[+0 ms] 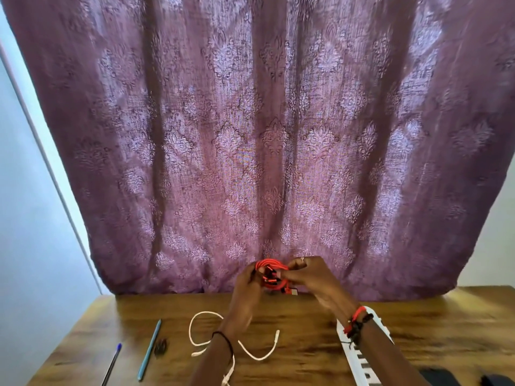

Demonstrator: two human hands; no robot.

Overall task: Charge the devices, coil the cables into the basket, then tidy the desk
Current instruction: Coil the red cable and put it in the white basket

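A red cable (271, 270) is wound into a small coil and held up above the back of the wooden desk (306, 346). My left hand (246, 296) grips the coil from the left, and my right hand (312, 277) pinches it from the right. One red plug end hangs below the coil. A white cable (200, 321) lies loose in loops on the desk under my left wrist. A white power strip (359, 358) lies on the desk under my right forearm. No basket is in view.
A teal pen (150, 349) and a dark pen with a blue cap (111, 364) lie at the left of the desk, a small dark object (160, 347) beside them. Dark devices (437, 377) sit at the bottom right corner. A purple curtain (264, 135) hangs behind the desk.
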